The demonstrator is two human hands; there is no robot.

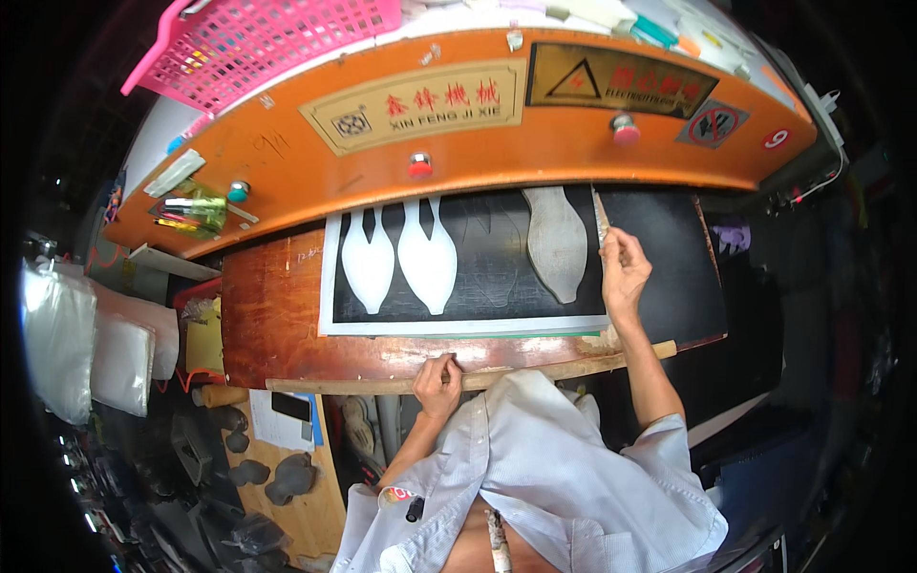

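The right hand (624, 275) pinched a tapered strip (600, 214) near a grey sole-shaped piece (558, 250); the left hand (437, 385) curled, holding what I couldn't tell

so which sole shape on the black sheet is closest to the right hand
The grey sole shape, at the row's right end, just left of the right hand. Its colour sets it apart from the two white shapes farther left.

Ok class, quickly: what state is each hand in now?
Left hand: curled at the front of the wooden table; whether it holds anything cannot be told.
Right hand: closed on a slim, pointed brownish strip.
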